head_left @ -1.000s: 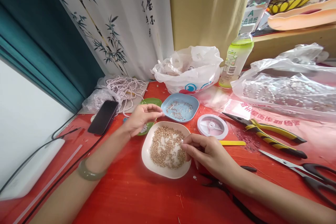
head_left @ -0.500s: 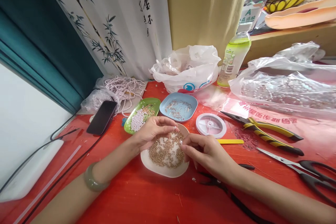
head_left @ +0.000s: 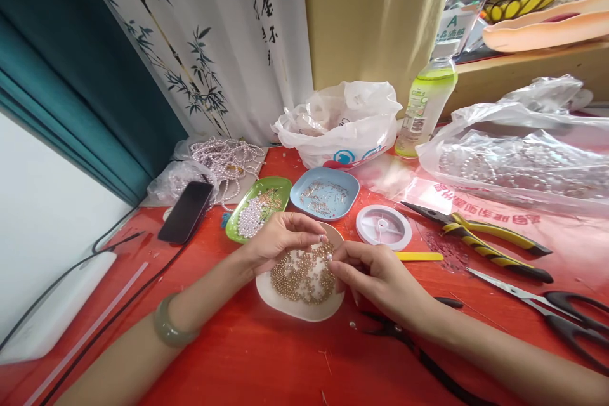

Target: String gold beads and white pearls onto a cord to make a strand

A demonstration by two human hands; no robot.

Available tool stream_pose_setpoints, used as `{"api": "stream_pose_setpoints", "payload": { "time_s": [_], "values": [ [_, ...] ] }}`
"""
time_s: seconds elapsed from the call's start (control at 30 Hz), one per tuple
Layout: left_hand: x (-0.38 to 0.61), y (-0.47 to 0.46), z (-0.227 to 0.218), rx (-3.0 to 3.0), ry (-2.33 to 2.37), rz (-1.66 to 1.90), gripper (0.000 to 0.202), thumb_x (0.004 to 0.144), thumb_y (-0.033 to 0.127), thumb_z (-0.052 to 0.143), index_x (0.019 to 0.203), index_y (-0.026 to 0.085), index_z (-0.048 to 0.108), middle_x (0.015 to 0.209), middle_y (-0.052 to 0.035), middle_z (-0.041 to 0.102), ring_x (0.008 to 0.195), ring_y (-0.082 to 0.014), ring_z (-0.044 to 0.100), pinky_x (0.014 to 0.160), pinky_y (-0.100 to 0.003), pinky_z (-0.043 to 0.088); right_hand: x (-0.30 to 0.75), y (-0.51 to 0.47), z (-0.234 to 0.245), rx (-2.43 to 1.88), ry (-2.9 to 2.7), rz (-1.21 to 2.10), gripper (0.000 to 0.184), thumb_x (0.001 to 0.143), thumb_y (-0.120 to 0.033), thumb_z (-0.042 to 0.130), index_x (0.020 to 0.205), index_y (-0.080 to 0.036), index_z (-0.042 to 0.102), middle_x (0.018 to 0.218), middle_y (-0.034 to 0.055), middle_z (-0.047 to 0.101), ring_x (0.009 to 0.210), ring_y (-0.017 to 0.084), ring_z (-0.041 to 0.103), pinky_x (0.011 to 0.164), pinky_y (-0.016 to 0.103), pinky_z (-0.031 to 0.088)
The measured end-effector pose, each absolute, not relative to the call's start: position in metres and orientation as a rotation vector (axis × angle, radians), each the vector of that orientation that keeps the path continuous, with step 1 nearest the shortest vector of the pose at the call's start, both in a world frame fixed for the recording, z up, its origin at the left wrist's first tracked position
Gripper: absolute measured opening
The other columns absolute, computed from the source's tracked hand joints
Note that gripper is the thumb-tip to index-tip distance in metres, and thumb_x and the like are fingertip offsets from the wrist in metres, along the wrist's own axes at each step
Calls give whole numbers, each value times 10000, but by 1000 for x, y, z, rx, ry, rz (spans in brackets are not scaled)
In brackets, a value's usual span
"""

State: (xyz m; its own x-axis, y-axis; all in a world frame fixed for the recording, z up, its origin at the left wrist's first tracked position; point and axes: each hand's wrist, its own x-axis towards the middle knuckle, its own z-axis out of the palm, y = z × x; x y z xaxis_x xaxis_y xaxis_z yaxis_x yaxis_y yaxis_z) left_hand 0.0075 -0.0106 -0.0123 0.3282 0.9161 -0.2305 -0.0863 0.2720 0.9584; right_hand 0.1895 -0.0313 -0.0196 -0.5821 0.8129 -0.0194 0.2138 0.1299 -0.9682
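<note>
"What takes up most of the room?"

"The red table (head_left: 228, 355), right across the bottom of the frame. Then a see-through bag (head_left: 457, 122) of beaded strands at the right edge, and yellow-and-black pliers (head_left: 453, 227) lying open below it."

"And in the middle?"

"A cream dish (head_left: 295, 311), just below centre. The left hand (head_left: 285, 236) is over its upper left part, the right hand (head_left: 371, 269) at its right side. A green tray (head_left: 231, 228) and a blue tray (head_left: 343, 208) sit above the dish, with a white spool (head_left: 383, 245) to the right."

"Are the hands holding anything?"

"Both are pinching. The left fingertips have a tiny pale bead (head_left: 323, 238), the right thumb and forefinger a white bead (head_left: 329, 257). They're close but apart, above the gold beads (head_left: 291, 282) strewn in the dish."

"Any thread between them?"

"Too fine to tell from here."
</note>
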Motion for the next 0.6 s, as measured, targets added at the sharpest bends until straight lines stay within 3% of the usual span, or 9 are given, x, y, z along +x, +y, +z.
{"api": "stream_pose_setpoints", "payload": {
  "time_s": [0.1,0.27,0.4,0.6],
  "values": [
    [8,-12,-11,1122,1004,848,106,581,156,725,676,153,679,686,-10,656,624,-79,565,615,-207,427,189,-31,-19,-976,-1891,1469,193,803,-223,466,632,-152,524,532,-15,537,424,64,453,401,177,349],
    [9,-13,-9,1252,1063,804,287,581,181,722,856,150,646,718,-21,638,651,-105,568,629,-237,438,190,-31,-20,-981,-1895,1454,181,808,-205,458,648,-152,525,550,-11,539,441,66,452,408,178,352],
    [10,-15,-6,1420,1028,756,187,596,194,713,754,135,634,768,-30,627,713,-114,565,677,-241,444,190,-30,-21,-933,-1920,1409,194,818,-202,454,649,-151,534,565,-8,545,490,77,480,454,186,376],
    [5,-11,-3,1457,1087,727,163,653,224,670,785,139,626,747,-25,627,681,-105,558,637,-229,432,191,-28,-24,-950,-1935,1325,195,834,-233,457,686,-152,555,616,6,583,555,96,515,518,208,405]
  ]
}}
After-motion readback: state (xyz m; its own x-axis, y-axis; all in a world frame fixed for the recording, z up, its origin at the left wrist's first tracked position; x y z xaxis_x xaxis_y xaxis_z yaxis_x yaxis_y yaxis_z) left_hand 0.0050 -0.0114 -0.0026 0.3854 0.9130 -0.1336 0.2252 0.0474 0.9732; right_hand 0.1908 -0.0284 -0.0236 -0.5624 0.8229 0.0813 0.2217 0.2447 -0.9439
